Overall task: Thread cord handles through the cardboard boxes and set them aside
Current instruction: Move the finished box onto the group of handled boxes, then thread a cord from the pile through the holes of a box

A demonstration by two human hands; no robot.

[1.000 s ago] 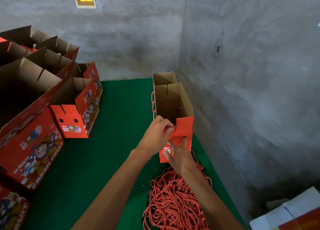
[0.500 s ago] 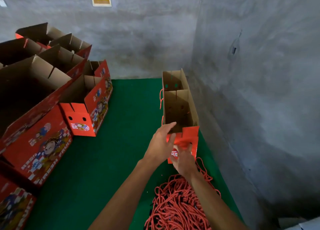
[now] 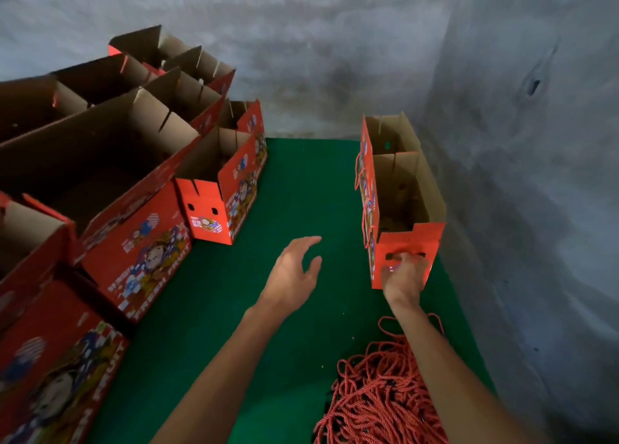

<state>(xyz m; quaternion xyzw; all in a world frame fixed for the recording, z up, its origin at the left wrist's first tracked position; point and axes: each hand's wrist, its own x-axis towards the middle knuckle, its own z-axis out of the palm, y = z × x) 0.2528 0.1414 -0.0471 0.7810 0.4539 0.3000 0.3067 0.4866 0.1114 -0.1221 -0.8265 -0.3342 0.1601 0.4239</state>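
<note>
Fingers of the right hand [image 3: 403, 277] are curled at the holed end flap of the red cardboard box [image 3: 402, 205], right of centre against the grey wall [image 3: 522, 175]; whether a cord is pinched cannot be told. The left hand [image 3: 293, 272] is held spread and relaxed over the green mat [image 3: 301, 182], well left of that box, touching nothing. A heap of red cords [image 3: 378, 400] lies at lower right, under the right forearm. More open boxes [image 3: 144, 162] are stacked at left.
</note>
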